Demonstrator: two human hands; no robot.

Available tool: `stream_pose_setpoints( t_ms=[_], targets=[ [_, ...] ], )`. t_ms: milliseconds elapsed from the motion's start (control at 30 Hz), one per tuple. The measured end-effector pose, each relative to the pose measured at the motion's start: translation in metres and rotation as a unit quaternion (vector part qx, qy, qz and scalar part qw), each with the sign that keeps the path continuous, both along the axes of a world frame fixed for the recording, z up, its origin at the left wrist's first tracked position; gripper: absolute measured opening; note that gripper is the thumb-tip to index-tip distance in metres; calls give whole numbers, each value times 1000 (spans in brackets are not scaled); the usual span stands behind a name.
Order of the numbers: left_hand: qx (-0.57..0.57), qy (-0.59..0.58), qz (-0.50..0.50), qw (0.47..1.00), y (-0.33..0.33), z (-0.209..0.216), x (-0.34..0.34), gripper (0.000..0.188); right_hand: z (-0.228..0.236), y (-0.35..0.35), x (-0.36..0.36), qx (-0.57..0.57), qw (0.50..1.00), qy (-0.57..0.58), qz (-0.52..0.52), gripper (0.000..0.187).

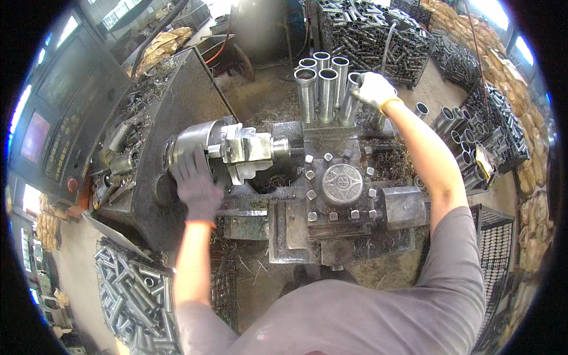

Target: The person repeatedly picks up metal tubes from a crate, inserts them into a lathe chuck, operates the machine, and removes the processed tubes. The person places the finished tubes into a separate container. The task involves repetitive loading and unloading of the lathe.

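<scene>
My left hand, in a dark grey glove with an orange cuff, lies against the round lathe chuck. Its fingers are stretched out and look slightly blurred. The stepped jaws of the chuck stand just to its right, with a short bright metal end beyond them. My right hand, in a white glove with a yellow cuff, closes on the upper end of a metal tube. That tube leans at the right of several upright steel tubes grouped behind the tool post.
A control panel with a red button stands at left. Crates of metal tubes fill the back, and more tubes stand at right. A bin of short tubes sits at lower left. Metal shavings lie around the machine.
</scene>
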State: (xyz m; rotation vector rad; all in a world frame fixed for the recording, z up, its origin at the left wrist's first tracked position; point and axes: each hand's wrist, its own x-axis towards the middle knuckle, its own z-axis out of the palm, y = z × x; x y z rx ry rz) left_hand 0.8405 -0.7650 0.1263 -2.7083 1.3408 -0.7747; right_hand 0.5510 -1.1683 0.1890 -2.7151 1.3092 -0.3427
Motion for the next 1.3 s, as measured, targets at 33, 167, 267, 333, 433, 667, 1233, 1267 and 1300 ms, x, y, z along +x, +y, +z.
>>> stream_pose_setpoints(
  t_ms=[33, 167, 267, 333, 433, 667, 1233, 1267, 1300],
  targets=[
    [63, -10, -4, 998, -19, 18, 25, 104, 6, 9, -5, -20, 1000, -2, 0, 38],
    [173, 136, -85, 972, -72, 61, 80, 103, 46, 65, -27, -60, 997, -27, 32, 36],
    [295, 195, -51, 934, -105, 101, 71, 106, 80, 105, -25, -84, 978, -130, 137, 34],
    [369, 230, -65, 898, -129, 130, 57, 108, 97, 127, -17, -98, 947, -202, 232, 29],
    [135, 423, -141, 885, -125, 138, 20, 110, 111, 152, 0, -138, 917, -216, 306, 26],
    [-260, 547, -277, 746, -65, 76, -42, 68, 71, 122, 51, 72, 754, -346, 553, 61],
    [-223, 563, -302, 737, 25, -122, -156, 54, -32, 61, 64, 84, 944, 95, 304, 54],
    [-127, 454, -319, 822, 26, -137, -159, 59, -35, 73, 92, 201, 912, 175, 310, 71],
    [-155, 501, -323, 788, 28, -149, -163, 62, -41, 83, 117, 335, 851, 142, 379, 75]
  ],
)
